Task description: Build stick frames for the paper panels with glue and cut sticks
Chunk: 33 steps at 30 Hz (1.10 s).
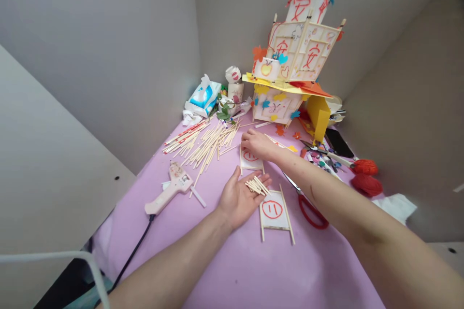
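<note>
My left hand [237, 198] is palm up with its fingers stretched out, and a small pile of short wooden sticks [256, 185] lies across them. Beyond it, my right hand [258, 144] reaches over the far paper panel [250, 166] with fingers curled together; what they pinch, if anything, is hidden. Just below the left fingertips lies a second paper panel [279, 222], framed with sticks and drawn with a red circle holding two strokes. Red-handled scissors [314, 219] rest beside it, partly under my right forearm.
Long wooden sticks [208, 147] are spread at the back left, with a glue gun [170, 187] and its cable nearer me. A decorated paper lantern [290, 58] stands at the back. Tissues [203, 96], red yarn [366, 183], a phone [339, 142] and more scissors [326, 152] line the edges.
</note>
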Available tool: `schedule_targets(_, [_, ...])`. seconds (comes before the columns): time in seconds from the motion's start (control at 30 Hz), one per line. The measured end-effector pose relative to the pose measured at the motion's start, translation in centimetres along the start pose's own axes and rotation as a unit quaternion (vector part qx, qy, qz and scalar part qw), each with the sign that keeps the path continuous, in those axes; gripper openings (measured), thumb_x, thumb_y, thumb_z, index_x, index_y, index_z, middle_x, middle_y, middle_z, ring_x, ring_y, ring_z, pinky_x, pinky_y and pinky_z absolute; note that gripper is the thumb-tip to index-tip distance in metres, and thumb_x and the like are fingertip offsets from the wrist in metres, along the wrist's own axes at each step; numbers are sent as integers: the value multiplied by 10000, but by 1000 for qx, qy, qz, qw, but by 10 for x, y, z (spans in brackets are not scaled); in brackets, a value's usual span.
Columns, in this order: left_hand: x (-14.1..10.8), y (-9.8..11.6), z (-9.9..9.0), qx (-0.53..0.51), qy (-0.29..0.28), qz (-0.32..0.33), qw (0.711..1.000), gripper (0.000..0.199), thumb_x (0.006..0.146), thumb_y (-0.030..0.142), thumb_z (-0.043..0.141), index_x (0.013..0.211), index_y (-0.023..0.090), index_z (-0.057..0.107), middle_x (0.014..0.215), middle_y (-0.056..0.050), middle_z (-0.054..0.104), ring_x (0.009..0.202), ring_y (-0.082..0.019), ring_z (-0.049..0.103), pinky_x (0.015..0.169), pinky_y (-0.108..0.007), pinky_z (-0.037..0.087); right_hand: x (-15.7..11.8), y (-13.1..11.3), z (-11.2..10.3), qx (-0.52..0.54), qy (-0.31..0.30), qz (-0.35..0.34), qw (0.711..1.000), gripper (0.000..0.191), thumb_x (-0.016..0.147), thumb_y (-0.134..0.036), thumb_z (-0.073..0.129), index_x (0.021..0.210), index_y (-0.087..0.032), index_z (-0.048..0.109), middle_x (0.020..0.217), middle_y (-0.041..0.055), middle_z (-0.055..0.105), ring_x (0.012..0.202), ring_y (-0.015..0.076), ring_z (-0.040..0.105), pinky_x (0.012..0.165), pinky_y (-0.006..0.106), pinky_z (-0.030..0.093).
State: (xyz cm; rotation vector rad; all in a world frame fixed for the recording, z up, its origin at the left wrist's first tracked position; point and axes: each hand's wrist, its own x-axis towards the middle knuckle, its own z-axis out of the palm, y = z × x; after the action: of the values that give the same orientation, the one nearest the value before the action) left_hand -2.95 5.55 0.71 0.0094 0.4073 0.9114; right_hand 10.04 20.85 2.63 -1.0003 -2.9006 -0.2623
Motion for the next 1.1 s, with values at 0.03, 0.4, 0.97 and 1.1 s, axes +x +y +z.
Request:
schedule_targets(0.03, [0,0,0,0,-1,-1,1000,535,846,500,513,1146,58,536,1146,-197,609,1180,-307,532,966,-373,431,1,0,0,-1,-3,-3,1000,181,873,-220,521,867,-149,687,945,114,589,909,216,396,677,296,275])
schedule_targets(0.4, [0,0,-2,12,-10,-7,1000,501,853,525,480,1105,96,543,1140,-184,610,1086,-276,575,922,-399,437,-51,-34,-36,205,111,180,956,120,839,-147,493,900,-175,593,822,24,615,730,137,512,673,254,372])
schedule_targets(0.97, [-6,-11,5,36,-77,-29,996,486,904,513,367,994,93,595,860,-113,625,813,-193,607,778,-297,447,-114,-129,-28,258,156,307,903,172,853,-171,507,989,-211,604,821,42,575,818,198,518,703,307,404])
schedule_targets(1.1, [-4,-11,2,26,-72,-29,997,468,901,510,376,959,101,594,858,-109,618,804,-199,599,770,-310,443,-118,-130,-29,291,159,297,895,211,863,-161,494,1028,-231,603,840,40,583,829,192,535,713,306,416])
